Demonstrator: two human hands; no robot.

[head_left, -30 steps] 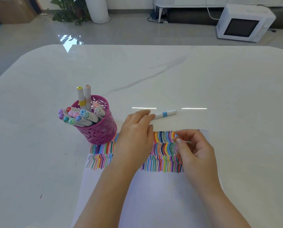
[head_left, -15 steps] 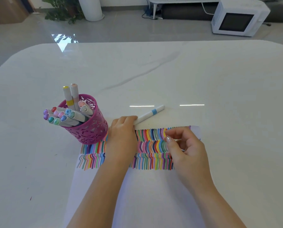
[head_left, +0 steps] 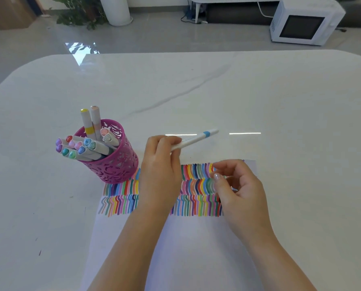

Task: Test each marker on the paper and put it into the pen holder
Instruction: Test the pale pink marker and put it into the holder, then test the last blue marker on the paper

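**Item 1. Paper** (head_left: pixel 185 248): white sheet lying flat on the tabletop (head_left: pixel 259 97), its near edge cut off by the frame. 3 rows of short coloured strokes fill its far part. The near part is blank.

**Item 2. Pen holder** (head_left: pixel 114 162): pink, perforated, upright at the paper's far-left corner, with its base overlapping that corner. It contains the stored markers (head_left: pixel 85 147). 2 stand upright and the others lean left, away from the paper. All have their caps on.

**Item 3. Marker** (head_left: pixel 196 139): white barrel with 1 blue band near its far end. It sits just beyond the paper's far edge and slants away to the right. Whether its far end touches the tabletop cannot be told.

**Item 4. Left hand** (head_left: pixel 160 164): over the paper's far edge, left of centre, back upward. The fingers (head_left: pixel 164 141) are curled round the near end of the marker and grip it.

**Item 5. Right hand** (head_left: pixel 238 190): over the paper's far-right part, covering the right ends of the stroke rows. The fingers are curled, with the tips of thumb and forefinger brought together. Whether they pinch something small cannot be told.

**Item 6. Surroundings**: well beyond the paper and off the tabletop, a white microwave (head_left: pixel 305 22) stands on the floor (head_left: pixel 175 36) to the far right. A potted plant (head_left: pixel 76 11) stands to the far left.
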